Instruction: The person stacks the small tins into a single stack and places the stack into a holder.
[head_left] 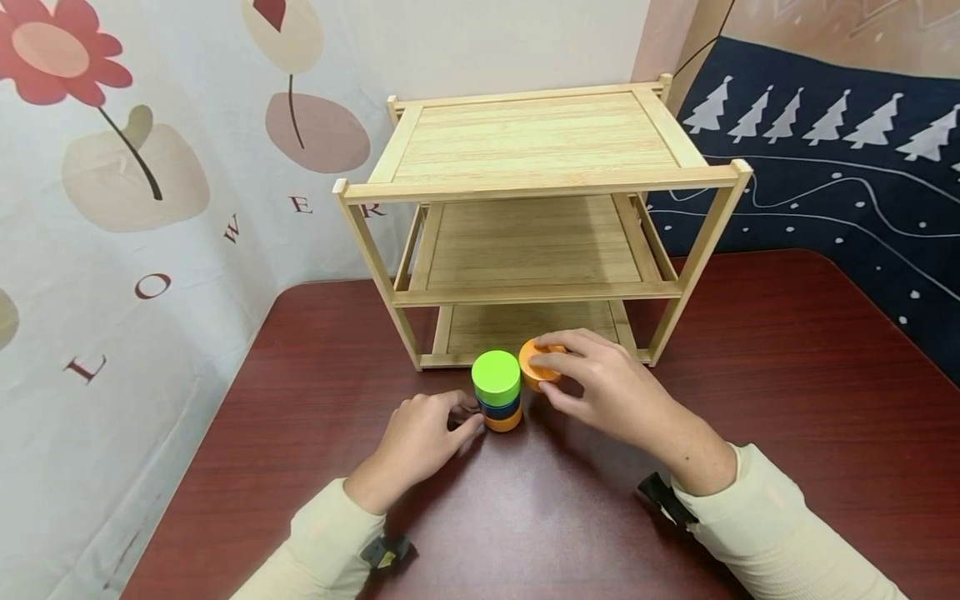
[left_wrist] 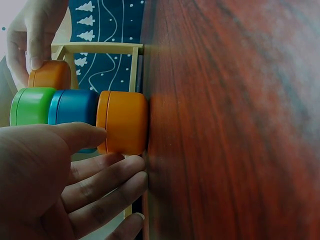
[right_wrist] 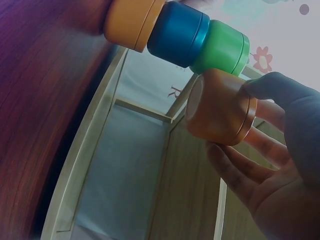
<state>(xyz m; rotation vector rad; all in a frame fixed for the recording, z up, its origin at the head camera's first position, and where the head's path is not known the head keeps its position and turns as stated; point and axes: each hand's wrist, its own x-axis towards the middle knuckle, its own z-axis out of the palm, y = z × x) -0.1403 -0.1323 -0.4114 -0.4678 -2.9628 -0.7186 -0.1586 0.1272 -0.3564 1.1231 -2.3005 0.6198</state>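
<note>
A stack of three small round tins stands upright on the table: an orange tin (left_wrist: 125,122) at the bottom, a blue tin (right_wrist: 177,34) in the middle and a green tin (head_left: 496,377) on top. My right hand (head_left: 607,383) pinches a second orange tin (right_wrist: 220,107) between thumb and fingers. This tin is raised off the table, just right of the green tin. My left hand (head_left: 423,433) is at the stack's left side, its thumb and loosely extended fingers by the bottom orange tin. Whether the thumb presses on it, I cannot tell.
Behind the tins stands a wooden three-level shelf rack (head_left: 536,183), its lower front edge close to the stack. The dark red table (head_left: 300,375) runs on to both sides. Printed cloths hang at the left, with flowers (head_left: 52,50), and at the right, with trees (head_left: 825,125).
</note>
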